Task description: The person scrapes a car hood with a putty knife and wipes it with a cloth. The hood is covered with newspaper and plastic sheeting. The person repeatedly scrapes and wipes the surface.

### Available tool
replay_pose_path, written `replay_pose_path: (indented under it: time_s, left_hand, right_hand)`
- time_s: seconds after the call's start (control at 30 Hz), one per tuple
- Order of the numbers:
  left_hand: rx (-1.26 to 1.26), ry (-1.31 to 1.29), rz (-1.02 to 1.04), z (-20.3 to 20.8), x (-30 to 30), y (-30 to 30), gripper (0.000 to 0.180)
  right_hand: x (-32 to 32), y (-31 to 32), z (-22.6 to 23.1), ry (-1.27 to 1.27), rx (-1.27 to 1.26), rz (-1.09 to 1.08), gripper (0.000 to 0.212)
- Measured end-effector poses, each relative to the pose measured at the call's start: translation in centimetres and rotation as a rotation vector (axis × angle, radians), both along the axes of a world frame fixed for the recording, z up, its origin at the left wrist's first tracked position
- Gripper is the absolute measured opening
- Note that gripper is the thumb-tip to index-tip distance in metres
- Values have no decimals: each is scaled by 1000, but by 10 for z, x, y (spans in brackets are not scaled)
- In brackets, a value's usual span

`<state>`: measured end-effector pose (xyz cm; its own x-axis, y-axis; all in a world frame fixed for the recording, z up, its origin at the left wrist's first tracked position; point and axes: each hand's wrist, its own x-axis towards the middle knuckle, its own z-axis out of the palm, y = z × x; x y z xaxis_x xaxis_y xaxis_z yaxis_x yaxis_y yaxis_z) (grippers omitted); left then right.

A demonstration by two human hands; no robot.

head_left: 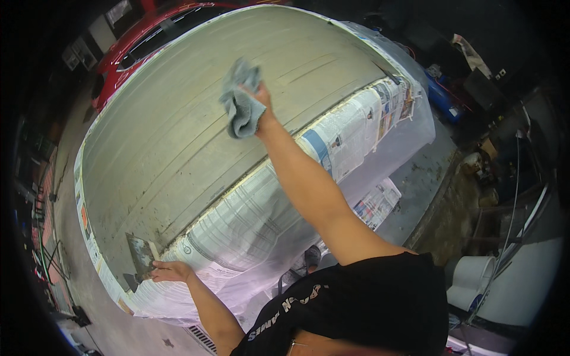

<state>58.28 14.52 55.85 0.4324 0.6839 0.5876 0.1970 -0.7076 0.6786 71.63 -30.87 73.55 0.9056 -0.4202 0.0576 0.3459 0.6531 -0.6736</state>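
My right hand (pixel 264 104) is stretched far forward over a large dull grey-green vehicle panel (pixel 208 113), closed on a bunched grey cloth (pixel 242 107). The cloth is slightly blurred and looks to be against the panel. At the near left corner, my left hand (pixel 171 272) grips the edge of a flat, smeared metal putty spreader (pixel 141 255) with a pale strip along one side. Its fingers are partly hidden. Long faint streaks run across the panel, and dark specks lie near its left end.
Taped newspaper (pixel 347 136) and clear plastic sheeting (pixel 409 136) cover the panel's borders. A red car (pixel 127 59) stands beyond on the left. To the right are a blue cylindrical tank (pixel 442 98) and a white bucket (pixel 472 276). A cable lies along the floor at left.
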Motion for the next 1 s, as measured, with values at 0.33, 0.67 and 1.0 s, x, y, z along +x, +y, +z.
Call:
replay_pose_path:
  time_s: [0.33,0.67,1.0]
  left_hand:
    - [-48,-13,-79,5,1,1,55]
    - [-178,-125,-145,7,-5,-9,54]
    - [-199,-48,-156,8,-3,3,67]
  right_hand:
    - [29,136,62,-27,-1324,9,53]
    - [35,151,54,-102,-1523,-304,37]
    - [-4,116,61,-38,-1230,-504,36]
